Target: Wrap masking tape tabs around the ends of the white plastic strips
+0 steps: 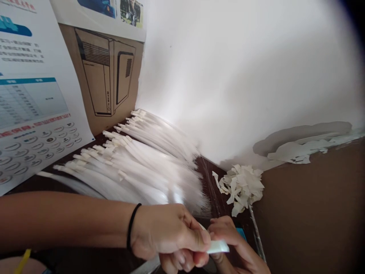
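Observation:
My left hand (168,232), with a black band at the wrist, has its fingers closed round a white strip (219,246) near the bottom centre. Close against its fingertips, my right hand (228,236) is also closed, its fingers partly behind the strip. Pale translucent fibres (146,265) show below my left hand. Beyond the left hand lie several bundles of white fibres (159,167) side by side, their left ends wrapped in white tape and their right ends loose.
A pile of torn white paper pieces (242,186) lies right of the bundles. Behind stands a cardboard box (114,80) with a printed sheet (31,95) in front. A white wall (228,68) with peeling paint rises behind, and a brown surface (313,205) is at the right.

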`<state>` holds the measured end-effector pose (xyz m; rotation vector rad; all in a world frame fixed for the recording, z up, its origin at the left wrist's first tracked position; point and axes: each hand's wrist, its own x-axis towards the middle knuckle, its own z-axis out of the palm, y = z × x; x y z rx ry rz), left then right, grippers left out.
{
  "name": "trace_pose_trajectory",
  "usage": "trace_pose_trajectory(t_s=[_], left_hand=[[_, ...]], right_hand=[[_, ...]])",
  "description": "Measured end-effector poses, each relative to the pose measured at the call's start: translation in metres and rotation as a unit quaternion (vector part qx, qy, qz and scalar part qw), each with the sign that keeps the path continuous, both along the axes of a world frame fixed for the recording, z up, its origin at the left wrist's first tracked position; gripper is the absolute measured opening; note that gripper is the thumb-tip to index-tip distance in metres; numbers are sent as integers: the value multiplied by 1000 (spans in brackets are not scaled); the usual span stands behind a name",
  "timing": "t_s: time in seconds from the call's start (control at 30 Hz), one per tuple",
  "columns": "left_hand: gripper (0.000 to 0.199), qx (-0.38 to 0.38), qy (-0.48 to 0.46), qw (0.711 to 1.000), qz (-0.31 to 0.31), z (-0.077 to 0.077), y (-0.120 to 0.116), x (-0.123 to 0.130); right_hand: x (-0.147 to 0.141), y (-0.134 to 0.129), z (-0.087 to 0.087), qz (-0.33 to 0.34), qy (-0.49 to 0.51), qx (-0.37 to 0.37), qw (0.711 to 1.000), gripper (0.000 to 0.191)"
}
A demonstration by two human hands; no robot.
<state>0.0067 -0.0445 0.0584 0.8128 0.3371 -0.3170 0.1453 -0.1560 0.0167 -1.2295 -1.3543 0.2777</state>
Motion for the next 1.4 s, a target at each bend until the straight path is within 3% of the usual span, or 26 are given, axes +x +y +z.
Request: trace_pose_trajectory(t_s=[0.13, 0.2, 0.33, 0.4, 0.47, 0.53, 0.67, 0.77, 0.9, 1.0, 1.1, 1.2, 1.4], left_hand=[[34, -66, 36, 992, -102, 2, 7, 2], [32, -82, 54, 986, -133, 5, 10, 3], [33, -112, 57, 978, -164, 7, 11, 6], [31, -100, 60, 983, -138, 5, 10, 8], [32, -41, 57, 994, -85, 2, 8, 8], [31, 64, 29, 997, -26, 1, 6, 7], [16, 306, -26, 951, 34, 4, 4, -1], [23, 357, -25, 933, 32, 7, 5, -3], [27, 262, -1, 965, 27, 7, 6, 0], [33, 93, 12, 996, -1, 4, 5, 1], [30, -18, 0, 996, -83, 2, 2, 2], [28, -55, 10, 990, -130, 4, 2, 2], [32, -108, 2, 982, -158, 10, 9, 3]], right_hand=[[12, -3, -2, 88, -17, -33, 995, 21], [14, -2, -2, 120, -13, -18, 993, 18], [9, 2, -2, 112, 34, -4, 993, 9], [5, 2, -4, 91, 34, -6, 995, 14], [2, 1, -7, 65, 45, -16, 997, 17], [-1, -3, -11, 19, 84, -54, 995, 17], [-7, -9, -16, -73, 137, -142, 977, 15], [-13, -9, -15, -101, 120, -144, 977, 11], [-19, -5, -15, -121, 110, -75, 984, 5], [-14, -4, -14, -62, 82, -35, 994, 6], [-6, -5, -14, 7, 97, -36, 995, 9], [0, -5, -15, 49, 126, -46, 990, 6], [-2, -4, -19, 104, 163, -22, 981, 20]])
